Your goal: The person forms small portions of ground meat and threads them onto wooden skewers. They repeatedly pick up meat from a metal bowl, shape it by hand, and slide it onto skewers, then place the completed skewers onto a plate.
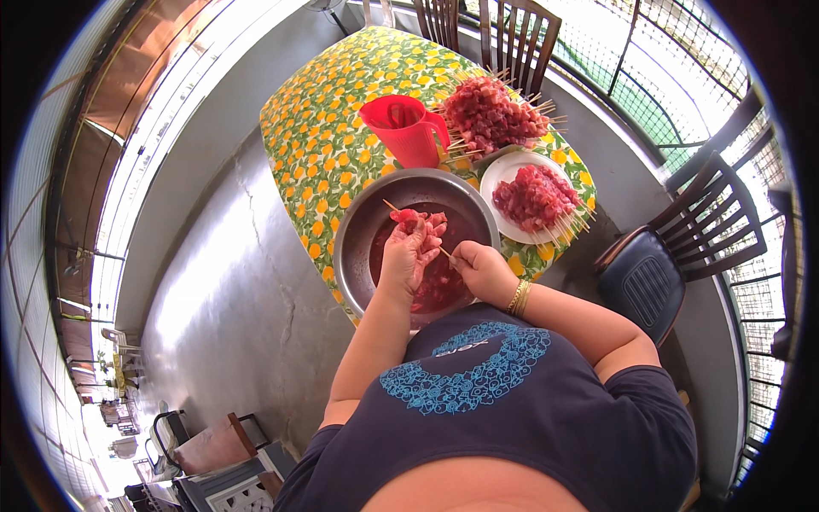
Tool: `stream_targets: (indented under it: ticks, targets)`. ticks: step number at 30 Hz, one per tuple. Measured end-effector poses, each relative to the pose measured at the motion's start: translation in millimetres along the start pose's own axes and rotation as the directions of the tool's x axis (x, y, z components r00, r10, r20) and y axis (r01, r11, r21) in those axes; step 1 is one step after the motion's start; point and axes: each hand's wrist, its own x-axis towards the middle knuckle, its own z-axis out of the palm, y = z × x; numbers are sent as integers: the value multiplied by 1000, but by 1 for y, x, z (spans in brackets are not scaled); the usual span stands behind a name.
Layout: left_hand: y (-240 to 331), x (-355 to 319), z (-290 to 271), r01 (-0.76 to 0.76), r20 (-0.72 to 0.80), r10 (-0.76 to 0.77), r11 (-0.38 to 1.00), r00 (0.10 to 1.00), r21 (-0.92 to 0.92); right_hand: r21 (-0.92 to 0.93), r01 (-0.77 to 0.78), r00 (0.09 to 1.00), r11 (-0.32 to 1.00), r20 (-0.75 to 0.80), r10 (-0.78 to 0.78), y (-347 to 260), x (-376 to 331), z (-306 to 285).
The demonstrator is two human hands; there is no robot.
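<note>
1. Head view: the left hand [408, 254] is over the middle of a round metal bowl [358, 224], fingers curled around raw red meat pieces [418, 222] threaded on a thin wooden skewer [392, 206].
2. The skewer's long axis runs on a diagonal. Its bare tip pokes out past the meat toward 10 o'clock, and its other end slants down toward 4 o'clock, to the right hand [483, 270].
3. The right hand sits at the bowl's 4 o'clock rim, fingers bunched and pinching the lower end of the skewer. Gold bangles [519, 297] ring its wrist.
4. The bowl stands at the near end of a desk covered with a yellow and green fruit-print cloth [316, 128]. More red meat and dark red liquid lie in the bowl under the hands.
5. At 12 o'clock from the bowl, just beside it, stands a red plastic jug [408, 128].
6. At 2 o'clock from the bowl lies a white plate [503, 169] with finished meat skewers [536, 198], sticks pointing toward 4 o'clock.
7. Beyond the plate, at 1 o'clock from the bowl, is a larger heap of skewers [488, 113], with sticks fanning out on all sides.
8. Dark wooden chairs [674, 247] stand around the far and right sides of the desk.
</note>
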Motion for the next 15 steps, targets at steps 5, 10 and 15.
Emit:
stream_targets:
  ticks: [5, 10, 15]
  targets:
    - [-2, 10, 11, -71, 43, 74, 996, 996, -61, -31, 62, 998, 998, -9, -62, -3, 13, -15]
    - [-3, 18, 21, -68, -44, 64, 993, 997, -101, -27, 51, 998, 998, 34, -50, -4, 21, -30]
    - [-10, 22, 27, -79, -59, 70, 983, 996, -164, 13, 77, 996, 997, 52, -77, 1, 26, -40]
